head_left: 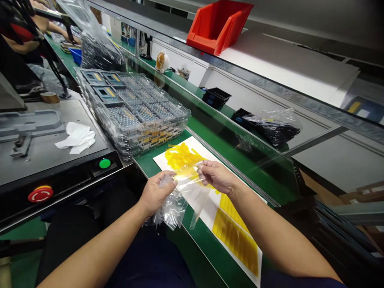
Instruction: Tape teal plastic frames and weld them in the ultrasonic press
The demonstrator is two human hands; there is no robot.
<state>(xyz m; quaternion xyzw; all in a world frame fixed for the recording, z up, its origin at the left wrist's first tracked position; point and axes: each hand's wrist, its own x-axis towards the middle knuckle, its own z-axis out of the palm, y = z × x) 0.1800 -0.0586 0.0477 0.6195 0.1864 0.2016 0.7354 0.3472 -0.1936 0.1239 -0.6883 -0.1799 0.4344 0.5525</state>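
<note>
My left hand (159, 191) is closed around a crumpled bunch of clear plastic film (172, 208) that hangs below the fingers. With finger and thumb my right hand (216, 175) pinches a flat clear film sheet (189, 180), which stretches between both hands. Under them a white board (201, 203) lies on the green bench. At its far end is a loose heap of yellow strips (180, 157). Nearer to me, yellow strips (235, 238) lie side by side in a flat block, partly covered by my right forearm.
Stacked clear trays (135, 116) with parts stand ahead on the left. A machine with a red stop button (40, 193) and green button (105, 163) is at left, a white cloth (77, 138) on its top. An orange bin (219, 26) sits on the overhead shelf. Another person's hand (70, 37) shows far left.
</note>
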